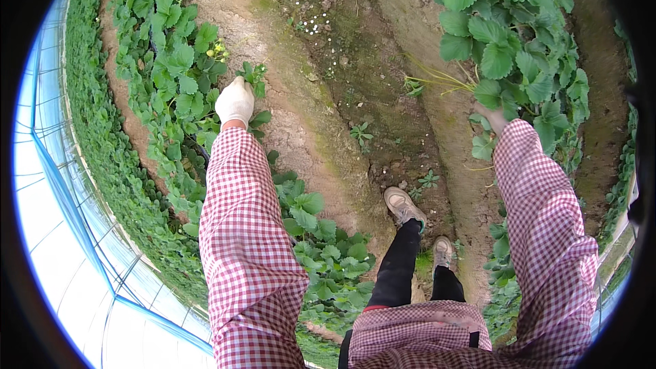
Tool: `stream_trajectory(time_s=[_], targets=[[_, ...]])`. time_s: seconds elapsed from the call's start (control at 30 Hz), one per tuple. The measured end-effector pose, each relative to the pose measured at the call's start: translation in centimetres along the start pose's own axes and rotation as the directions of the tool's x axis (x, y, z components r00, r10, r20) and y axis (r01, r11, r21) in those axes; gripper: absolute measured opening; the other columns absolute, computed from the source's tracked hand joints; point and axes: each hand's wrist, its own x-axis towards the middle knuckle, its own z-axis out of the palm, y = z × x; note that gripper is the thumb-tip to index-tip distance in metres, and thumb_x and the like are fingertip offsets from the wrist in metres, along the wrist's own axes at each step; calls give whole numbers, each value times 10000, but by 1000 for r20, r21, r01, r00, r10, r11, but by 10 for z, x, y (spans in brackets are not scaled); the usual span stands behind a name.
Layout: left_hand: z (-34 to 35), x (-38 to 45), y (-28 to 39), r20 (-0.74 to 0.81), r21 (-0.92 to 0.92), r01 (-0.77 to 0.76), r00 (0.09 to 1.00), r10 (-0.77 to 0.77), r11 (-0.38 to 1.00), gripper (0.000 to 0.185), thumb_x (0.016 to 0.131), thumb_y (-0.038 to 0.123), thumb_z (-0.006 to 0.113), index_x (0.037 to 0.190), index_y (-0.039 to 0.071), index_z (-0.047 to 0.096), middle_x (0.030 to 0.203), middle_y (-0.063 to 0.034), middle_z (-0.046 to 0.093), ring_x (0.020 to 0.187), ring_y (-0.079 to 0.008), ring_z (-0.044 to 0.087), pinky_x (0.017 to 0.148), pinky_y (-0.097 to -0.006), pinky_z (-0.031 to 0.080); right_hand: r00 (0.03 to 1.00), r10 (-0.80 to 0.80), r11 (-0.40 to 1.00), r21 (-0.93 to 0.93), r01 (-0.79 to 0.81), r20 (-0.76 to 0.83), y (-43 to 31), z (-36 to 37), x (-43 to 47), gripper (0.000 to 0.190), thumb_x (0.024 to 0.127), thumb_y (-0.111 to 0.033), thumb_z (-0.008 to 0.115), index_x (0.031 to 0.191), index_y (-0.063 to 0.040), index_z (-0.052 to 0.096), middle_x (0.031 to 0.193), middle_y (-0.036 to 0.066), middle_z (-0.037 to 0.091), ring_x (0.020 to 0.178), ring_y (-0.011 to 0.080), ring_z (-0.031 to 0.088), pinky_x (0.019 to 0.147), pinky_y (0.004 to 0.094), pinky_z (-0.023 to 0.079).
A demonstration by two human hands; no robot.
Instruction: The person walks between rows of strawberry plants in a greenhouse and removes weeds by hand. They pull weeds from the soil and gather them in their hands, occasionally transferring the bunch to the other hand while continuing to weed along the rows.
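Observation:
My left hand (pixel 236 98), in a white knitted glove, reaches to the edge of the left row of strawberry plants (pixel 179 61). Its fingers are closed around a small leafy sprig (pixel 253 76). Beside it, yellowish-green unripe berries (pixel 218 52) and leaves stand in the row. My right hand (pixel 493 117) is at the base of the right row of strawberry plants (pixel 497 51), partly under leaves, with its fingers hidden. Just above it, a bundle of thin yellow-green runners (pixel 451 82) sticks out toward the furrow, a small leaf tuft at the end.
A soil furrow (pixel 353 87) with small weeds (pixel 361 134) and scattered white petals runs between raised earthen beds. My shoes (pixel 405 206) stand in the furrow. More planted rows lie at far left, beside a greenhouse wall of film (pixel 66 205) with blue edging.

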Motion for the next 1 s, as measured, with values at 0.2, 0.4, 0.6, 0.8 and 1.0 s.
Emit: stream_trajectory(time_s=[0.2,0.4,0.6,0.8,1.0], targets=[[-48,-12,-22,-47,-37,-91,995,90,995,256,974,287,521,1009,76,661,980,-169,720,936,-375,684,829,-487,536,999,39,999,-32,-40,-28,-6,0,-3,844,903,-488,688,1513,-33,324,1504,159,440,1365,297,428,1153,415,344],[-64,-92,42,57,-388,-79,992,110,918,275,973,308,515,1013,64,635,955,-191,709,917,-402,668,809,-503,517,993,102,992,-70,-106,-61,-19,-1,-11,877,899,-514,677,1532,-44,292,1526,162,411,1391,303,394,1164,414,326],[-67,-192,87,320,-357,-393,801,506,847,184,888,237,574,1004,96,593,859,-133,706,834,-338,691,732,-463,534,981,182,977,-103,-189,-72,-30,-1,-22,909,896,-540,666,1551,-56,261,1548,165,382,1417,310,359,1175,413,307],[-109,-202,64,483,-304,-311,765,427,901,252,827,202,620,1046,78,613,883,-136,721,865,-326,710,728,-465,545,958,276,949,-134,-284,-75,-43,-2,-30,942,892,-567,655,1569,-68,230,1570,168,353,1444,316,324,1186,411,289],[-134,-205,18,494,-300,-145,822,283,943,358,788,211,677,1108,59,627,950,-115,713,920,-321,693,767,-457,534,898,432,877,-195,-439,-79,-53,-3,-36,975,888,-593,644,1588,-79,199,1592,171,324,1470,322,290,1197,410,271]])
